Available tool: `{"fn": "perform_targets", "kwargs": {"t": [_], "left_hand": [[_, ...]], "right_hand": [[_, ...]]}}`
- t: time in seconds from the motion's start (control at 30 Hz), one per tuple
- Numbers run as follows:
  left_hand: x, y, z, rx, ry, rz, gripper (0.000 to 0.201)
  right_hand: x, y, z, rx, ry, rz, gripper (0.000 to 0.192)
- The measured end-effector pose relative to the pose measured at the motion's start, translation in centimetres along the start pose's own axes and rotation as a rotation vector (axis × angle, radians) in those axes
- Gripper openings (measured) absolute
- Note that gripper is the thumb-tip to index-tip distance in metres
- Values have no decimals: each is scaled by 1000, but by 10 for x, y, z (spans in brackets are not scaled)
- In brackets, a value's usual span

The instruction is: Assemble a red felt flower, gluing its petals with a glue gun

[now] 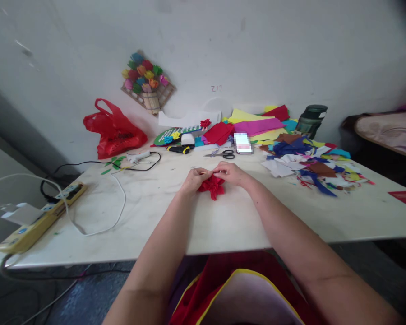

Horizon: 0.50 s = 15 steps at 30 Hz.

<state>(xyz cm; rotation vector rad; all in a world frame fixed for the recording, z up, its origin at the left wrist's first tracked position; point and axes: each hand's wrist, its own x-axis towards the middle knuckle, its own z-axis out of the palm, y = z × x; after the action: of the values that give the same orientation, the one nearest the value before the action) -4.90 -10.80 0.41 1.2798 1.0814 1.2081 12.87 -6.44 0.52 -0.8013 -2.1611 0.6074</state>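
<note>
Head view: red crumpled paper flower [212,185] on white marble table [223,221], mid-table, between both hands. Left hand [193,179] and right hand [230,173] each in pinch grip on thin wooden stick [208,172] just above flower. Bare table toward near edge; multicoloured paper scraps [311,164] right, black-handled scissors [223,154] behind.

Even, soft daylight; faint shadows; wide-angle bending at edges; dark vignette in right corners; slight softness.

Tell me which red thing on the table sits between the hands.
The red paper flower, held by both hands; the red plastic bag and red sheets lie farther back by the wall.
</note>
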Motion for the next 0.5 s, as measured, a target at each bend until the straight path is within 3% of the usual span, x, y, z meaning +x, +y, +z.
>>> {"fn": "perform_targets", "kwargs": {"t": [0.5], "left_hand": [[3,-3,-1,11,11,-16,37]], "right_hand": [[0,-6,0,-226,-14,-8,18]]}}
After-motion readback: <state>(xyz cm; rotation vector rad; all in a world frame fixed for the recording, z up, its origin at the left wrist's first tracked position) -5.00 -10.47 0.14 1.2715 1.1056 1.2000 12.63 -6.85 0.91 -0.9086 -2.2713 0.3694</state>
